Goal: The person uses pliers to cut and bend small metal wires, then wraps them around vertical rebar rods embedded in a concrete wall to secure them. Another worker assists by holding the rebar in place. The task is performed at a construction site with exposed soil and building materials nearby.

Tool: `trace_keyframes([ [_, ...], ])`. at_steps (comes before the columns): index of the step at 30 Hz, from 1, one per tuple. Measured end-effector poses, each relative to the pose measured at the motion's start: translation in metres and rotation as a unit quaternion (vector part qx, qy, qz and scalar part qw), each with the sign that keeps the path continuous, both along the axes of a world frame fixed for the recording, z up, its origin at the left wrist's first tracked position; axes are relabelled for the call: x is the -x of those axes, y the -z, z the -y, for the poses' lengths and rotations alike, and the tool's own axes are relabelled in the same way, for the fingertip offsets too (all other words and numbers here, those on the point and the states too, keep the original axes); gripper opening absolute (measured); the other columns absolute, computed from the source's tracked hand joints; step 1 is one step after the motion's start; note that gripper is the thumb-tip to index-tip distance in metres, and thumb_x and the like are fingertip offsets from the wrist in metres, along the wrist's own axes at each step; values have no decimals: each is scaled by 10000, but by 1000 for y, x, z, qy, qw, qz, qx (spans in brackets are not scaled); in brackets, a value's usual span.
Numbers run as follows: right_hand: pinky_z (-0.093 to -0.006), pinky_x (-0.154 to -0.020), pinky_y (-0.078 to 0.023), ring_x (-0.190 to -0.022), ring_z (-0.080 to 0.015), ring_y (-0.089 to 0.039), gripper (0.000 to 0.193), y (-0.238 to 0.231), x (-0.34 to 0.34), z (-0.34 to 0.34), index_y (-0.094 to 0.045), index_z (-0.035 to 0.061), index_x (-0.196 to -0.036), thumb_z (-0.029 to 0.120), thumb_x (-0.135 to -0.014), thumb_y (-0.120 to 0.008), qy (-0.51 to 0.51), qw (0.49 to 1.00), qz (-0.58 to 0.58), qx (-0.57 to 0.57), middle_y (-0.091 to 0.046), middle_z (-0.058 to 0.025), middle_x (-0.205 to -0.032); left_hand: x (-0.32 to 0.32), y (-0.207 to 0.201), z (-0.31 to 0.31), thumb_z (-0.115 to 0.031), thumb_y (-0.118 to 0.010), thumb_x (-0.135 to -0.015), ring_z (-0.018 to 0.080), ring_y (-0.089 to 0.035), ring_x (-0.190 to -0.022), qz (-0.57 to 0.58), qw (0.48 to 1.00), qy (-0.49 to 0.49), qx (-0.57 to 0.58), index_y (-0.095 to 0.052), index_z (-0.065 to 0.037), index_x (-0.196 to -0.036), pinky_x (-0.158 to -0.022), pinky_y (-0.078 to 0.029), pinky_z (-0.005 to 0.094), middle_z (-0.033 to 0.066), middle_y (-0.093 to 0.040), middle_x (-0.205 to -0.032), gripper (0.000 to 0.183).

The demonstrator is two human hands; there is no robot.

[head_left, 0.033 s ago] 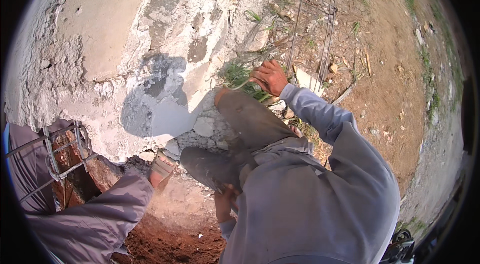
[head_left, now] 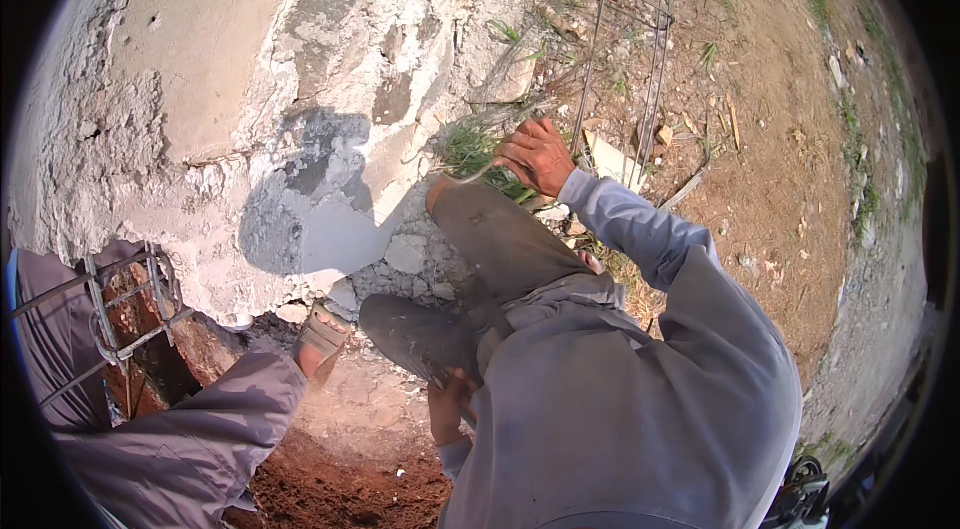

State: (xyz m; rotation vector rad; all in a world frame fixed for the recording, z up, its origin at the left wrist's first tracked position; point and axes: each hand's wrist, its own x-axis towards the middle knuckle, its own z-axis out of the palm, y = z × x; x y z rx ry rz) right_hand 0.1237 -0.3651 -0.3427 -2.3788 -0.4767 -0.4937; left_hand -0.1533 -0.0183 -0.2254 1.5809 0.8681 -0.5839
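My right hand (head_left: 537, 157) is raised beyond my upper knee, in front of the wall's foot. Its fingers pinch a thin, pale, curved strand (head_left: 478, 174), which hangs toward the knee; I cannot tell whether it is cord, wire or stalk. Green grass (head_left: 468, 149) grows just behind it. My left hand (head_left: 455, 394) rests low by my other knee, partly hidden by my leg and sweatshirt. Its fingers are curled, with a small dark piece showing at them that I cannot make out.
A rough, crumbling wall (head_left: 210, 59) fills the upper left. A steel rebar cage (head_left: 660, 24) lies on the dirt beyond my right hand; another rebar frame (head_left: 125, 314) stands at left. Another person's trousered leg (head_left: 215, 419) and sandalled foot (head_left: 322, 337) are near reddish soil (head_left: 350, 479).
My right hand has shifted very slightly left with the strand, whose curve looks a little different. My left hand and the other person's leg look the same.
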Motion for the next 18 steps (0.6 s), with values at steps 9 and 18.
trace_keyframes([
  [9, -303, -895, -442, -1150, -159, -450, 331, -207, -43, 75, -529, 90, -1305, 277, -1041, -459, 96, 864, 54, -492, -487, -123, -1253, -5, 17, -12, -194, -671, -906, 106, -515, -571, -32, 998, 47, 21, -576, -73, -897, -548, -405, 266, 37, -617, -685, 155],
  [18, -452, -672, -485, -686, -385, -621, 418, -31, 87, 100, -663, 33, -1073, 412, -999, -502, 190, 908, -366, -79, -610, -214, -722, -6, 20, -5, -179, -703, -875, 87, -472, -467, 7, 1000, -16, 24, -628, -47, -839, -436, -352, 246, 58, -643, -655, 156],
])
